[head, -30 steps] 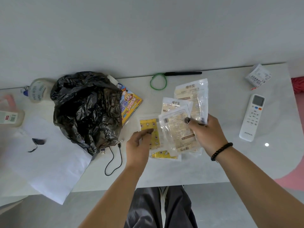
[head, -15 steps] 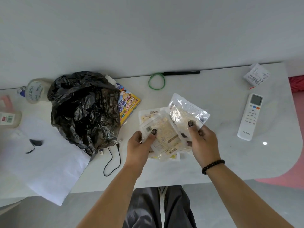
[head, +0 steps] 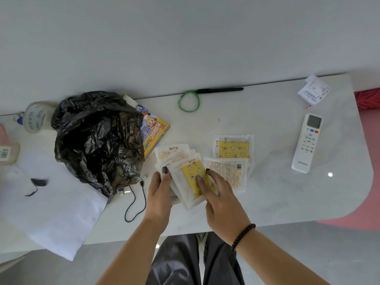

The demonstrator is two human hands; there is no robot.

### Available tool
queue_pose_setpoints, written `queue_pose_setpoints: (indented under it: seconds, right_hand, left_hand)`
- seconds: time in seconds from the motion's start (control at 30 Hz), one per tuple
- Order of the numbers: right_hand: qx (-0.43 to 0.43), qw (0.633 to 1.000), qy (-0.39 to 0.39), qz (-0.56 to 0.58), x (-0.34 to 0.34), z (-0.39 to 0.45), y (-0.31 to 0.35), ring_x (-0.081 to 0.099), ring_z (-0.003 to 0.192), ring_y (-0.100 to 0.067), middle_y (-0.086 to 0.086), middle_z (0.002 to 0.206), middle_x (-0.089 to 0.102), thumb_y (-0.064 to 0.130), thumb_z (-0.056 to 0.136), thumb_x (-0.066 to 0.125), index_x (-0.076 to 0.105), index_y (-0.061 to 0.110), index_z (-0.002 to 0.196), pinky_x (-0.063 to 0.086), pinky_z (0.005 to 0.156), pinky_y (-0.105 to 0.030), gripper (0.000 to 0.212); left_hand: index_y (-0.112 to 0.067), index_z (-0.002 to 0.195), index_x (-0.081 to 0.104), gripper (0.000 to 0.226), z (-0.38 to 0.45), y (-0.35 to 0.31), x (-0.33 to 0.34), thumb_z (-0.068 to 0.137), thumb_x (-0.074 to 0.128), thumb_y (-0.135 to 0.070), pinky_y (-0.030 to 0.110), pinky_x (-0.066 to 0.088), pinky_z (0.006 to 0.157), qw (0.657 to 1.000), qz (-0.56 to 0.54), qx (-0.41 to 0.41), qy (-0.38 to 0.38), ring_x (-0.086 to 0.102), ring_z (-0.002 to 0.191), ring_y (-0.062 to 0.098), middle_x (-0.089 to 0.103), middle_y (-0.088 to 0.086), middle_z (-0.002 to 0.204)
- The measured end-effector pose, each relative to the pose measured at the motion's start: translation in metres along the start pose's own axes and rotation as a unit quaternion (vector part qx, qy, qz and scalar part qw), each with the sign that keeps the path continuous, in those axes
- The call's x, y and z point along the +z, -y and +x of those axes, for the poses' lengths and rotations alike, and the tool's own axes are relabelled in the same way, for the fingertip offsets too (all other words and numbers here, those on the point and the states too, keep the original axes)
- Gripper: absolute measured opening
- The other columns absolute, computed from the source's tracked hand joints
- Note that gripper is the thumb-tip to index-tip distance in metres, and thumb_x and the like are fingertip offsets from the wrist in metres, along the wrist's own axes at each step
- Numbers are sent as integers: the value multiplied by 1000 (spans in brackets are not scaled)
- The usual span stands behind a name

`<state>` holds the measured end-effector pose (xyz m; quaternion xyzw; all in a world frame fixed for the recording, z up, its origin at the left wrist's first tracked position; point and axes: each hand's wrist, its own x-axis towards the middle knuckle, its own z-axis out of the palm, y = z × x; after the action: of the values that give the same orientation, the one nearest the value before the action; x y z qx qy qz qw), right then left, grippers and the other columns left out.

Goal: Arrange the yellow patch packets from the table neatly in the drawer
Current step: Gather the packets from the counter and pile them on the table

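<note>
Packets (head: 233, 150) on table (head: 267, 194), remote (head: 307, 142) right.

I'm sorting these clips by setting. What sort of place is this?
Probably a home, at a pale table against a plain wall. A white air-conditioner remote, a black rubbish bag, a charging cable and a colourful box suggest domestic clutter.
</note>
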<state>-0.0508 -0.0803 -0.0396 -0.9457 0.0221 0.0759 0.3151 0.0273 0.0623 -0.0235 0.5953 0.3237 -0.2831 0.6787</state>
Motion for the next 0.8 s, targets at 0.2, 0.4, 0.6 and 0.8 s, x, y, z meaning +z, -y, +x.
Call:
queue_pose_setpoints:
  seconds: [0.2, 0.4, 0.6, 0.8]
  right_hand:
    - [33, 996, 22, 80, 3, -4, 5, 49, 125, -25, -5, 138, 39, 6, 78, 48, 53, 17, 132, 49, 97, -29, 55]
    - [186, 940, -33, 286, -33, 10, 20, 47, 111, 11, 11, 121, 49, 16, 86, 61, 63, 25, 116, 44, 94, -10, 31]
    - [317, 836, 42, 446, -110, 29, 58, 64, 103, -13, 5, 116, 64, 18, 75, 79, 55, 23, 122, 57, 85, -35, 53]
    - [289, 835, 55, 465, -205, 22, 115, 72, 85, -14, 1, 92, 75, 9, 74, 78, 66, 17, 96, 59, 75, -32, 26]
  left_hand:
    - [-10, 98, 56, 6, 1, 7, 3, 93, 59, -10, 53, 55, 86, 997, 74, 31, -20, 70, 95, 30, 73, 6, 97]
    - [-15, 94, 61, 12, -22, -6, 10, 87, 68, -8, 35, 59, 69, 995, 73, 48, -54, 72, 83, 20, 74, 2, 89]
    - [-16, 98, 63, 18, -81, -64, 20, 85, 69, -6, 35, 60, 68, 996, 65, 65, 0, 74, 83, 20, 76, 2, 89]
    - [-14, 100, 63, 9, -155, -129, 24, 93, 60, -20, 47, 58, 77, 992, 57, 101, 39, 70, 85, 23, 74, 4, 93]
